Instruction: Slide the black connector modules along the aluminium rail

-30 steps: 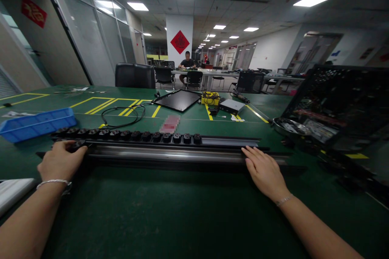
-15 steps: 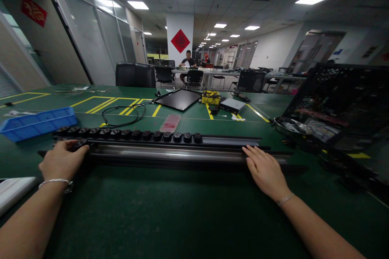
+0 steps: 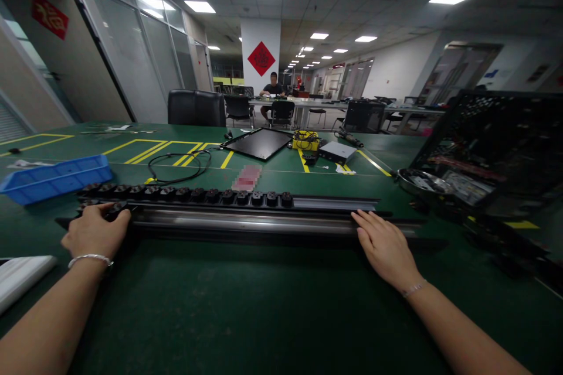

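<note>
A long black and silver rail [image 3: 246, 221] lies across the green table [image 3: 246, 304] in front of me. Behind it runs a long black power strip [image 3: 189, 194] with several sockets. My left hand [image 3: 94, 233] rests on the rail's left end, its fingers curled around a small black part there. My right hand [image 3: 385, 249] lies flat on the rail's right part, fingers stretched out and together, holding nothing.
A blue bin [image 3: 55, 177] sits at the left, a white object [image 3: 21, 278] at the near left edge. A black cable [image 3: 182, 167], a black panel [image 3: 259, 143], a yellow box [image 3: 305, 141] and a grey box [image 3: 336, 153] lie farther back. A black crate [image 3: 497, 146] stands right. A person [image 3: 272, 89] sits at a far table.
My left hand has slid slightly right along the rail's end. The view shifted a little; the right hand stays put.
</note>
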A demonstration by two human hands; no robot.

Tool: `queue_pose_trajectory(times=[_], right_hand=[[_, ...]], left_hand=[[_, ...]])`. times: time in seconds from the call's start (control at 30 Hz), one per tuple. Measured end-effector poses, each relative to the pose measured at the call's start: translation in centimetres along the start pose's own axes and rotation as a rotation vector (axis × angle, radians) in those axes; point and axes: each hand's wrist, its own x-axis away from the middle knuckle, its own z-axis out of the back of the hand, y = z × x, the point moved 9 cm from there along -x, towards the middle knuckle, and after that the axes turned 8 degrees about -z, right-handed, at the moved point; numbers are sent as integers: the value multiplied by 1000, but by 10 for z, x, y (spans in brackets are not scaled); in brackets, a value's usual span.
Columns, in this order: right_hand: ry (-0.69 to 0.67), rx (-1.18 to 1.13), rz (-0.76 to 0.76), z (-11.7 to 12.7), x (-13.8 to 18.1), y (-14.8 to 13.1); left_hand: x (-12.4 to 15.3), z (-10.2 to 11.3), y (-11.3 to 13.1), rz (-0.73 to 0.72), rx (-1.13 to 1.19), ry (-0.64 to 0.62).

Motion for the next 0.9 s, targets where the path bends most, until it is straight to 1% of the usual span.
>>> queue_pose_trajectory(times=[0.2,0.37,0.6,0.73,0.9], right_hand=[[4,1,-10,0,0,0],[-7,2,-17,0,1,0],[3,26,-3,1,4,-4],[7,22,77,1,8,-22],[5,3,202,2,14,-57]], left_hand=[[-3,-1,-2,-5,-15,-6],[-8,-6,-3,-41,-55,-6],[-7,-6,-3,-58,-31,-1],[-7,-6,-2,-61,-27,-4],[-8,-7,-1,-78,-40,11]])
